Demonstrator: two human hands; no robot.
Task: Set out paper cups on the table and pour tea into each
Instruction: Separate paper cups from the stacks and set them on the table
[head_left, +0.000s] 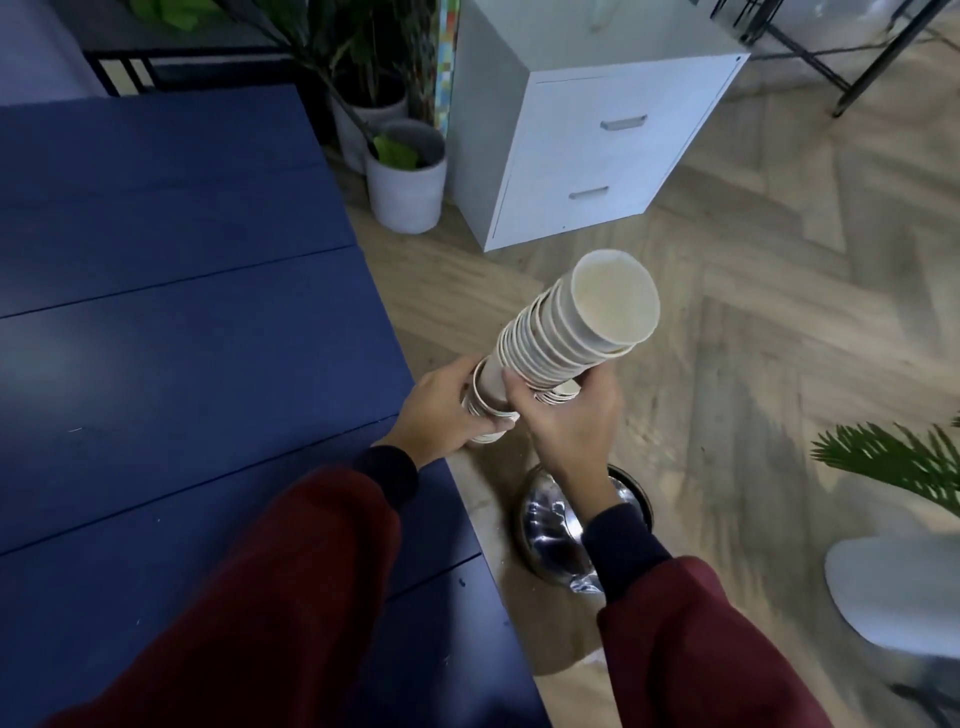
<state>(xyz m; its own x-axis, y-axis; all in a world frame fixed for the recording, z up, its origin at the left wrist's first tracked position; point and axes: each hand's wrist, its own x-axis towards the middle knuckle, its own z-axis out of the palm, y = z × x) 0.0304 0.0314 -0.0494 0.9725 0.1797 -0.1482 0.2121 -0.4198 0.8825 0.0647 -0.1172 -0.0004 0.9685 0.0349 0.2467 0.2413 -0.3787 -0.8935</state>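
Stack of paper cups (571, 332), long axis tilted toward one o'clock, hangs just off the blue counter (182, 312), left hand (441, 410) gripping its base end nearer the counter at nine o'clock, right hand (571, 431) clasping its middle.

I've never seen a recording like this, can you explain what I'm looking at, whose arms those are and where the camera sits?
No machine here: a person wears one wide-angle camera on the head, looking down at their arms in dark red sleeves. The left hand and right hand both grip a tilted stack of paper cups, off the edge of a blue table. The left hand holds the lowest cups, the right hand the long part above. A white drawer cabinet and a shiny metal object stand on the wooden floor.
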